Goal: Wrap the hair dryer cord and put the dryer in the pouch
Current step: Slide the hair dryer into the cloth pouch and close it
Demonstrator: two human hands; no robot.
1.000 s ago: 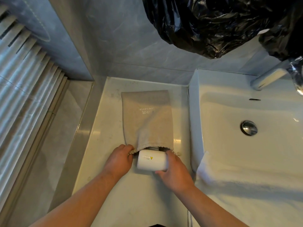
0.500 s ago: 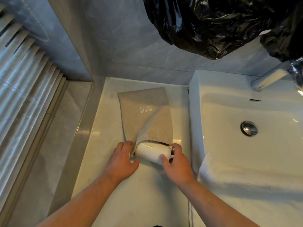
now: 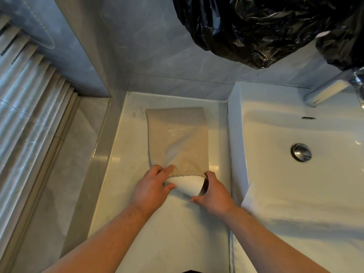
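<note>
Only one dryer [image 3: 187, 184] was seen, its white end protruding from the mouth of the single beige pouch [image 3: 178, 138], long axis running away from the person along the counter [image 3: 126, 154]. The left hand [image 3: 151, 186] pinched the pouch's left rim; the right hand [image 3: 213, 191] cupped the dryer's nearer end and was judged better placed to push. One sink [image 3: 275, 174] lay rightward.

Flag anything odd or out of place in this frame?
One thing: black plastic bags hang over the basin and partly cover the faucet. Otherwise normal: pouch flat on the counter, dryer partway in, left hand and right hand at its mouth. No spills or damage.
</note>
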